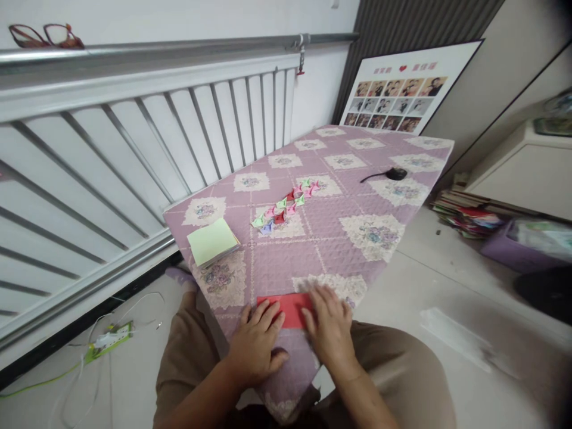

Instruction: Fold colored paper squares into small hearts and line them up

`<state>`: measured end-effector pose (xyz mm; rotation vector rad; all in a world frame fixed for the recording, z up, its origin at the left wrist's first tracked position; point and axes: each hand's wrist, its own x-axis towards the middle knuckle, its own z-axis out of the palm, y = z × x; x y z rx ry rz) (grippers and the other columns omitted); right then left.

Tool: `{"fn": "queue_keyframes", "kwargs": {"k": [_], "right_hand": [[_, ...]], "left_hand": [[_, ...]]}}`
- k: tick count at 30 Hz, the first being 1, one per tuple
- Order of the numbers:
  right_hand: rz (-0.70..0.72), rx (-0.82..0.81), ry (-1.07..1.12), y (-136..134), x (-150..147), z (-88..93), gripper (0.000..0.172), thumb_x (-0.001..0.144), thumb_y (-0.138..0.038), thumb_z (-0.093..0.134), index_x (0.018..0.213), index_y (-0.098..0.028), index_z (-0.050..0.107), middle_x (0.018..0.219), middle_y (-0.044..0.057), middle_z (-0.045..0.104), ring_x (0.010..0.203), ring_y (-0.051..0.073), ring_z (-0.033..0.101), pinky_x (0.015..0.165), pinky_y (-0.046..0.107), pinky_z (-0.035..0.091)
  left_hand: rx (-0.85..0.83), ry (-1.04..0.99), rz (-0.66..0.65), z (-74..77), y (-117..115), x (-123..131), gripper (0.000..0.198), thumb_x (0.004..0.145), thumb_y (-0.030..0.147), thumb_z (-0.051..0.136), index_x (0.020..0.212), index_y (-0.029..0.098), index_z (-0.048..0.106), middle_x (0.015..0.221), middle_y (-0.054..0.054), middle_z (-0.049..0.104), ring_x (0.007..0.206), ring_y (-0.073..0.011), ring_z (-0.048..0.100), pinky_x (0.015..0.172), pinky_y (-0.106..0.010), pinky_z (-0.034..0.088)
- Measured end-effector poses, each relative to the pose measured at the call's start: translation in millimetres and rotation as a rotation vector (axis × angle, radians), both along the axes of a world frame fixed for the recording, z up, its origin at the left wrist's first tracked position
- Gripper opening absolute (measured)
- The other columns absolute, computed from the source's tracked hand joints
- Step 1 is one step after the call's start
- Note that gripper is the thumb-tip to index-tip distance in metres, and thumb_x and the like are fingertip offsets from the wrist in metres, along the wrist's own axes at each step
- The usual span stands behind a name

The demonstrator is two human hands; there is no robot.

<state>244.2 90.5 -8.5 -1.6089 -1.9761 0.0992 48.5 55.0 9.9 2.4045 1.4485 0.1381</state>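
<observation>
A red sheet of paper (pixel 292 311), an oblong that looks folded, lies flat on the table near its front corner. My left hand (pixel 259 339) rests on the paper's left end with the fingers spread and the thumb apart. Over the right end lies my right hand (pixel 329 322), its fingers stretched out and slightly blurred at the tips. Parts of both ends are hidden under my fingers. Beyond, to the left, sits a stack of square paper (pixel 213 241) with a pale green sheet on top. Several small folded paper pieces (pixel 281 205) in green, pink, red and blue stand in two rows farther back.
A purple flowered cloth covers the table (pixel 286 253). A black object with a thin tail (pixel 395 173) lies at the back right. White radiator bars (pixel 147 140) run along the left. A green power strip (pixel 109 341) with cables is on the floor; a purple bin (pixel 518 244) stands right.
</observation>
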Motion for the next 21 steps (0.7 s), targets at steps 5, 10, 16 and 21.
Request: {"fn": "queue_keyframes", "kwargs": {"k": [5, 10, 16, 21], "right_hand": [[0.499, -0.291, -0.046, -21.9, -51.4, 11.7, 0.064, 0.086, -0.036, 0.053, 0.145, -0.023, 0.031, 0.148, 0.007, 0.037, 0.14, 0.025, 0.026, 0.111, 0.048, 0.023], [0.503, -0.448, -0.094, -21.8, -50.2, 12.0, 0.075, 0.088, -0.052, 0.047, 0.149, -0.02, 0.02, 0.155, 0.006, 0.02, 0.143, 0.024, 0.015, 0.114, 0.046, 0.021], [0.453, -0.367, -0.243, -15.0, -18.2, 6.7, 0.076, 0.088, -0.058, 0.043, 0.148, -0.015, 0.025, 0.154, 0.011, 0.021, 0.142, 0.027, 0.019, 0.113, 0.051, 0.02], [0.378, -0.268, -0.323, -13.0, 2.3, 1.1, 0.078, 0.085, -0.06, 0.047, 0.146, -0.016, 0.028, 0.152, 0.014, 0.025, 0.14, 0.031, 0.024, 0.108, 0.057, 0.023]], "left_hand": [[0.005, -0.013, 0.017, -3.2, -1.9, -1.8, 0.064, 0.085, 0.04, 0.048, 0.146, 0.031, 0.028, 0.151, -0.005, 0.033, 0.139, -0.0293, 0.026, 0.113, -0.055, 0.009], [-0.019, 0.037, -0.084, -8.7, -1.9, -8.5, 0.07, 0.084, 0.042, 0.05, 0.148, 0.029, 0.023, 0.152, -0.006, 0.029, 0.141, -0.0309, 0.021, 0.113, -0.058, 0.004], [0.062, 0.075, -0.141, -14.0, -1.6, -20.9, 0.079, 0.085, 0.056, 0.048, 0.149, 0.019, 0.02, 0.155, -0.011, 0.02, 0.143, -0.0291, 0.014, 0.114, -0.051, 0.01], [0.03, 0.122, -0.09, -10.5, -2.3, -39.7, 0.085, 0.084, 0.062, 0.045, 0.15, 0.018, 0.014, 0.156, -0.01, 0.013, 0.144, -0.0286, 0.01, 0.114, -0.051, 0.01]]}}
